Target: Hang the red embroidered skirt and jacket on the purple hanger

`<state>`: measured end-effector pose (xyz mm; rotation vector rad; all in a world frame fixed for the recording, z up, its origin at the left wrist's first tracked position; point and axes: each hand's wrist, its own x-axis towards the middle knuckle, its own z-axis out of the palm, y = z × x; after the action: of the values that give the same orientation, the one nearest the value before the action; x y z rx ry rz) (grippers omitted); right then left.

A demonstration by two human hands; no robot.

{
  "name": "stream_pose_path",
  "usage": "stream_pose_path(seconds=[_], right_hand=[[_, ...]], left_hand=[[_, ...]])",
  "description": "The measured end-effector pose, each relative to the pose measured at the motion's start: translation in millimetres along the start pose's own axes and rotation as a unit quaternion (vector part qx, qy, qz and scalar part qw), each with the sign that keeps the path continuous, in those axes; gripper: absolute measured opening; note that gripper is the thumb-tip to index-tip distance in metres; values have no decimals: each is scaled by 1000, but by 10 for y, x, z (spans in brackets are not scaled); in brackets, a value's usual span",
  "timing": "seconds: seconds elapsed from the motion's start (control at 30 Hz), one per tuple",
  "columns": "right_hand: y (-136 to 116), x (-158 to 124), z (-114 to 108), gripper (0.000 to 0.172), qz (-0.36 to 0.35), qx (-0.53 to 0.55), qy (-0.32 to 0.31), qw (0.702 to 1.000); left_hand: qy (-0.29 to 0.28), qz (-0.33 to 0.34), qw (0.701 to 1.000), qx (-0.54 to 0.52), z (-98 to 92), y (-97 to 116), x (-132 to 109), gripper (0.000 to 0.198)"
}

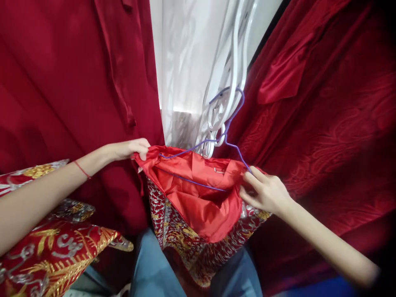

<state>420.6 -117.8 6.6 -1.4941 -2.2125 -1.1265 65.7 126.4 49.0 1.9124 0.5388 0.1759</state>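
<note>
Deep red cloth walls us in here: a plain, smooth dark-red drape fills the upper left of the frame, a dark-red cloth with a swirling tone-on-tone pattern the right, and pale white hanging fabric shows through the gap at top centre.

And look at the hands! The left hand, just left of centre, has its fingers folded tight over a top corner of a bright-red satin-lined garment with silver and gold embroidery. Right of centre, the right hand pinches the opposite side of that opening, fingertips right by the lower end of a slim purple hanger. The garment sits at centre, stretched between both hands, mouth gaping; the hanger's lower bar crosses inside it, and a small silver metal hook glints on the lining.

Further out, the hanger's hook overlaps a curled white rack at upper centre; whether it hangs there, I can't tell. A thin red string circles the left wrist. Over in the lower left, red cloth embroidered in gold and silver spreads beneath the forearm, and blue-grey trouser legs show at bottom centre below the garment.
</note>
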Motion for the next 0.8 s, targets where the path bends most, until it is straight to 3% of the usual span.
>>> stream_pose_path(seconds=[0.1, 0.23, 0.33, 0.4, 0.5, 0.63, 0.73, 0.8], right_hand=[[10, -1, -22, 13, -10, 52, 2, 999], [12, -7, 5, 17, -29, 91, 5, 995], [58, -75, 87, 23, -37, 94, 5, 995], [105, -147, 154, 31, -35, 98, 5, 995], [147, -233, 224, 38, -28, 100, -1, 995], [97, -204, 227, 41, -39, 61, 18, 997], [41, -118, 202, 46, -56, 26, 27, 998], [14, -74, 190, 48, -59, 18, 23, 998]], left_hand=[[95, 57, 991, 72, -124, 87, -12, 21], [138, 63, 981, 118, -239, 15, 10, 21], [168, 96, 978, 84, -189, -71, 27, 16], [184, 103, 976, 46, -100, -66, 37, 25], [166, 96, 980, 42, 39, 15, 49, 36], [111, 93, 982, 125, 122, 99, 52, 32], [117, 105, 976, 151, 119, 106, 46, 31], [151, 129, 969, 146, 106, 103, 40, 33]])
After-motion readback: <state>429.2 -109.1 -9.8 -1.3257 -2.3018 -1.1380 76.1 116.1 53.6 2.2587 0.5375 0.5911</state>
